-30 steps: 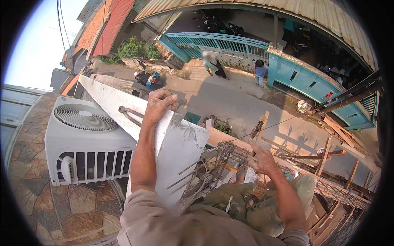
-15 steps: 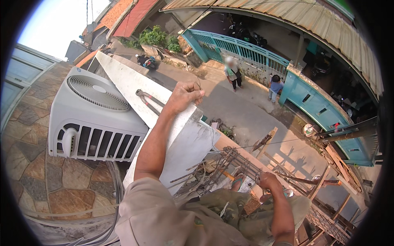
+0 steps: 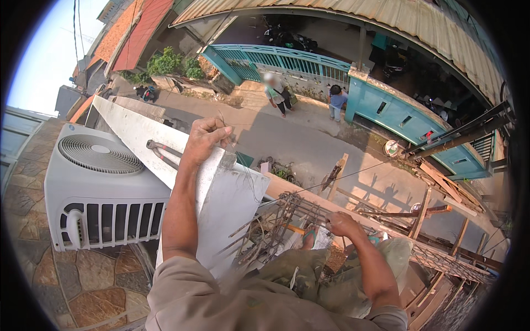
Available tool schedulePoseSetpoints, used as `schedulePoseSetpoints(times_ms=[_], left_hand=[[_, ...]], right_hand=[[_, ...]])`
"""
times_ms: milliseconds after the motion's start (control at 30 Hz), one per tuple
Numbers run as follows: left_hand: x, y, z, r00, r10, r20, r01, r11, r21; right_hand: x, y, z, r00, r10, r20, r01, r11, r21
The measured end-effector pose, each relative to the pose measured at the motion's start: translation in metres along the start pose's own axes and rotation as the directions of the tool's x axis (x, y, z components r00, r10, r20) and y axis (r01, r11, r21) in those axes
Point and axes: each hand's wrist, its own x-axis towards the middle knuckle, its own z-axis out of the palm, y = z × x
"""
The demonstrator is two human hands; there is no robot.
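Note:
My left hand (image 3: 207, 140) is raised over the end of a white concrete ledge, its fingers pinched on a few strands of thin wire (image 3: 233, 142). Close beside its wrist, a pair of pincers (image 3: 164, 153) with worn reddish handles lies on the ledge (image 3: 130, 128). Lower and to the right, my right hand (image 3: 342, 223) is closed round the end of a rusty rebar cage (image 3: 295, 212). The cage slants in front of my legs, and its near bars stick out toward the white wall. My right palm hides what exactly it grips.
A white air-conditioner outdoor unit (image 3: 105, 187) stands at the left against the ledge. Wooden planks and poles (image 3: 422, 212) form scaffolding at the right. My sandalled feet (image 3: 309, 237) are high above a street (image 3: 270, 135), where two people stand by a teal fence (image 3: 281, 59).
The whole view has shifted, so the street and ledge sit further left. My left hand keeps its pinch, and my right hand stays on the rebar cage.

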Motion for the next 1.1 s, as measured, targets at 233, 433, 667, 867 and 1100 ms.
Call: schedulePoseSetpoints(times_ms=[233,433,667,867,1100], left_hand=[[-0.002,-0.007,0.002,1.0,-0.007,-0.026,0.007,1.0,-0.013],[-0.001,-0.01,-0.001,1.0,-0.01,-0.028,0.011,1.0,0.015],[0.0,-0.026,-0.008,0.998,0.019,-0.063,-0.02,1.0,-0.008],[-0.001,-0.019,0.0,1.0,0.016,-0.02,-0.016,1.0,-0.014],[0.005,-0.032,-0.007,0.999,0.025,-0.036,-0.027,0.999,-0.047]], right_hand=[[-0.013,-0.014,-0.017,0.984,0.0,-0.178,0.031,0.985,0.172],[-0.018,0.005,-0.011,0.946,0.086,-0.314,-0.054,0.992,0.11],[-0.029,0.053,-0.015,0.837,0.448,-0.314,-0.408,0.894,0.187],[-0.048,0.056,-0.015,0.776,0.512,-0.369,-0.437,0.858,0.271],[-0.073,0.073,-0.043,0.783,0.534,-0.318,-0.532,0.841,0.101]])
